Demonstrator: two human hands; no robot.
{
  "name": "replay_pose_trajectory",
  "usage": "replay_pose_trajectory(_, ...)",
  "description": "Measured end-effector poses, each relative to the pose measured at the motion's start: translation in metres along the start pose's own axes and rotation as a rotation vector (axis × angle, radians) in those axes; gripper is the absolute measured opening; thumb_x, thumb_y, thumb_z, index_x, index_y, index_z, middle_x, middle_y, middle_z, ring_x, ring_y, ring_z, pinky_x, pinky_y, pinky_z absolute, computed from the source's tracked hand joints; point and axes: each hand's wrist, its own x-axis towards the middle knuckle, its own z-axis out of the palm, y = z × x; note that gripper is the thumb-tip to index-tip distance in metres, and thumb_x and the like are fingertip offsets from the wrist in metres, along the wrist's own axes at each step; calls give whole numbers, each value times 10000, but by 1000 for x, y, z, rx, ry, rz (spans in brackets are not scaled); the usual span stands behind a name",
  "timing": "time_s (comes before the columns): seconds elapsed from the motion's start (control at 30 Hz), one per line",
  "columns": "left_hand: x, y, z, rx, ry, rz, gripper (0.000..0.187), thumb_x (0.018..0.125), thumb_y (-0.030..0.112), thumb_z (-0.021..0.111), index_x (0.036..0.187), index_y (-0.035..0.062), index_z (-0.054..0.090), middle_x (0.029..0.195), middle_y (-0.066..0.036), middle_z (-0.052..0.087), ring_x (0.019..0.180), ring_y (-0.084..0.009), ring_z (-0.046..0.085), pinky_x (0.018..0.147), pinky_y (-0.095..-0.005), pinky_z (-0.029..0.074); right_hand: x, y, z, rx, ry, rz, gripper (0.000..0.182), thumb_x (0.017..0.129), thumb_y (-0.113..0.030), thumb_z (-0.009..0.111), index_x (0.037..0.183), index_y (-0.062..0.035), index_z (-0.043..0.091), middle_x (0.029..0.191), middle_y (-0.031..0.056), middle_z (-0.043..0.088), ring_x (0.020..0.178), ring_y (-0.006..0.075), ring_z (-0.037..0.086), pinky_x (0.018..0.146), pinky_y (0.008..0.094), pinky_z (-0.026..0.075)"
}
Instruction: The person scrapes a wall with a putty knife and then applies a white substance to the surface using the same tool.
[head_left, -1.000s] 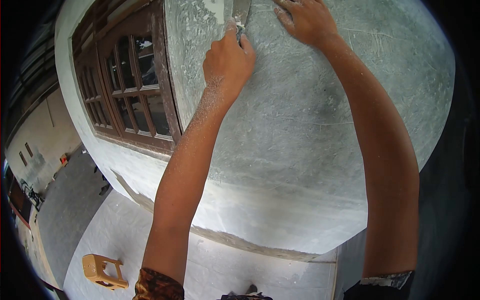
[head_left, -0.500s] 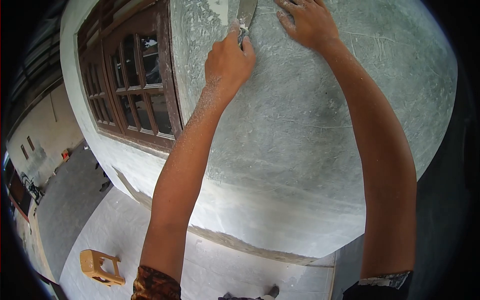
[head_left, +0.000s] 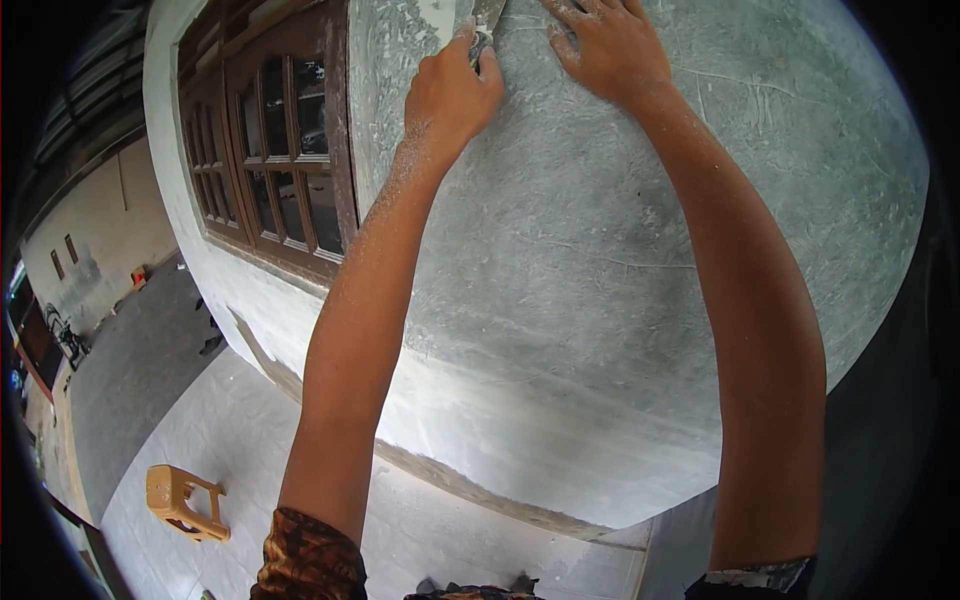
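Observation:
My left hand (head_left: 452,90) is raised high against a grey plastered wall (head_left: 620,250) and grips the handle of a metal scraper (head_left: 487,18). The scraper's blade points upward and lies against the wall, mostly cut off by the top edge of the view. My right hand (head_left: 603,45) rests flat on the wall just to the right of the blade, fingers spread. White dust covers my left forearm and knuckles.
A brown wooden window frame (head_left: 290,150) with small glass panes borders the wall on the left. Far below lies a pale tiled floor (head_left: 230,440) with a tan plastic stool (head_left: 180,500) on its side. A lighter band runs along the wall's base.
Both hands and the scraper have shifted slightly upward and left on the wall. The view has swung, so the window and stool now sit further left.

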Motion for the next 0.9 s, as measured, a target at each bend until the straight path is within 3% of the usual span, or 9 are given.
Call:
replay_pose_trajectory(0.5,-13,5,0,-36,-40,-49,556,978,344,540,1453,55,547,1125,-315,699,1064,-492,673,969,-517,524,0,-4,-9,-42,-81,25,575,997,-302,528,1524,-83,460,1656,124,322,1554,306,225,1280,489,132)
replay_pose_trajectory(0.57,-25,0,3,-11,-93,-50,568,990,329,518,1501,80,491,995,-291,719,960,-459,708,864,-547,559,-1,-6,-10,-64,-102,34,578,999,-303,526,1530,-86,451,1661,122,313,1556,303,219,1282,486,126)
replay_pose_trajectory(0.77,0,-4,6,-9,-16,27,555,997,307,520,1503,81,490,939,-272,721,911,-452,716,820,-549,565,1,-6,-11,-82,-110,29,616,985,-320,554,1551,-114,421,1673,114,288,1560,295,212,1285,476,119)
replay_pose_trajectory(0.9,-22,-6,1,-71,-65,-20,559,984,337,525,1484,84,520,1039,-307,718,982,-478,699,906,-536,543,0,-8,-12,-106,-130,36,631,970,-327,579,1547,-120,429,1673,113,291,1559,291,216,1284,469,125)
